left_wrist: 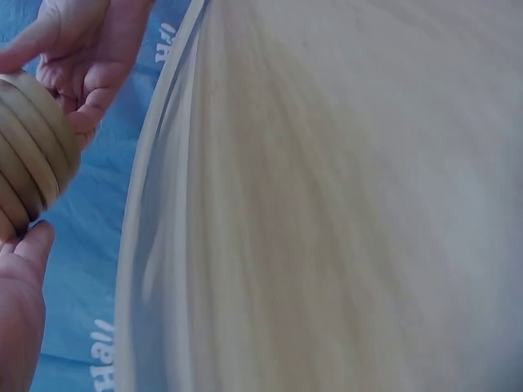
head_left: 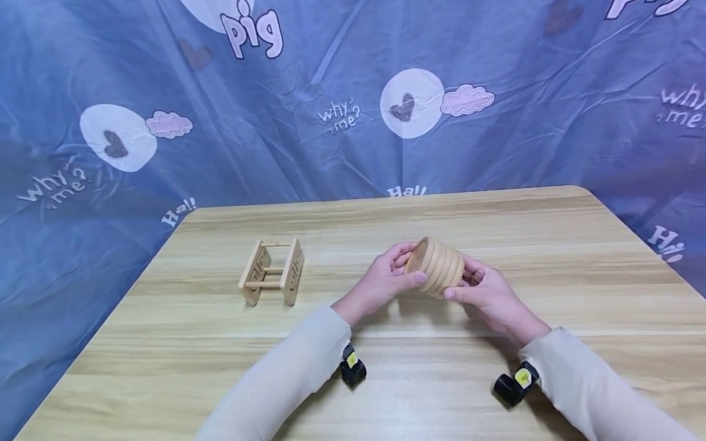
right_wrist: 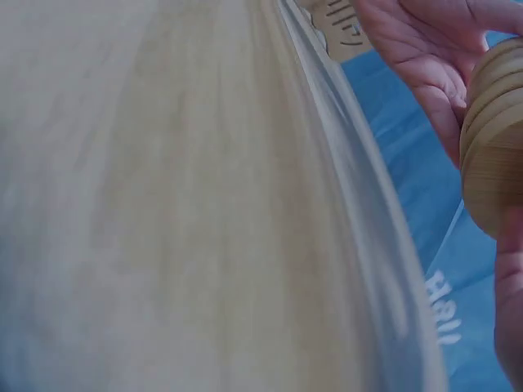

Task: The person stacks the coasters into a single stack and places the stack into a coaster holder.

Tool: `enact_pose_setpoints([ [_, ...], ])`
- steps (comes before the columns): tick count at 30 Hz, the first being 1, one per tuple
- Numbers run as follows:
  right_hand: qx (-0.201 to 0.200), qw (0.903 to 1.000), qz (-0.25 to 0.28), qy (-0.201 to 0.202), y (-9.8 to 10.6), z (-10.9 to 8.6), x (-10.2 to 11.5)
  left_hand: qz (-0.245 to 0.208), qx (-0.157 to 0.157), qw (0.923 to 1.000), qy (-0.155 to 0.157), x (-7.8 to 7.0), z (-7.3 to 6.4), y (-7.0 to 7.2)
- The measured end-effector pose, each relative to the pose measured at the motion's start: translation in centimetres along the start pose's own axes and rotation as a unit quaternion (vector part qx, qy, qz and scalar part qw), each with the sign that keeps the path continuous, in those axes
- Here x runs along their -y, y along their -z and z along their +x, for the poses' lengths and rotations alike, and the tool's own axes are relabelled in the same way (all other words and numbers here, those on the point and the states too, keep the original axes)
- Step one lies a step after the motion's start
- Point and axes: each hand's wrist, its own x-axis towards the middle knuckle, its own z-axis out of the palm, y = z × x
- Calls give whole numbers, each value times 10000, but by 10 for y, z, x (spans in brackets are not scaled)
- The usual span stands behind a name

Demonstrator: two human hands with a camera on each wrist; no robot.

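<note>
A stack of round wooden coasters (head_left: 439, 267) is held tilted just above the table between both hands. My left hand (head_left: 388, 277) grips its left end, thumb on the near side and fingers behind. The right hand (head_left: 491, 296) holds the other end in the same way, its thumb along the lower rim. In the left wrist view the ribbed edges of the stacked discs (left_wrist: 31, 151) show between the two hands. The right wrist view shows a flat end face of the stack (right_wrist: 498, 167). A small wooden rack (head_left: 272, 271) with cut-out side panels and dowel bars stands to the left, apart from both hands.
The wood-grain table (head_left: 182, 355) spreads under both forearms. Behind it hangs a blue printed cloth (head_left: 309, 153). Black wrist cameras (head_left: 353, 367) hang beneath the sleeves, close to the tabletop.
</note>
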Motion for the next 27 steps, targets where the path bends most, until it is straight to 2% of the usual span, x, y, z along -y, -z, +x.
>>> enact_pose_setpoints([
  [6, 101, 9968, -791, -109, -15, 5, 10, 134, 11, 9999, 107, -5, -14, 15],
  [12, 178, 9931, -1131, -259, -31, 15, 17, -73, -74, 9999, 48, -11, -27, 31],
  [17, 261, 9942, -1013, -235, -48, 29, 21, -327, -174, 9993, -91, -17, -36, 48],
  [24, 480, 9970, -611, -51, -74, 48, 29, -87, -449, 9982, -380, -25, -46, 71],
  [27, 584, 9967, -560, -65, -84, 55, 34, -159, -566, 9970, -504, -29, -52, 81],
])
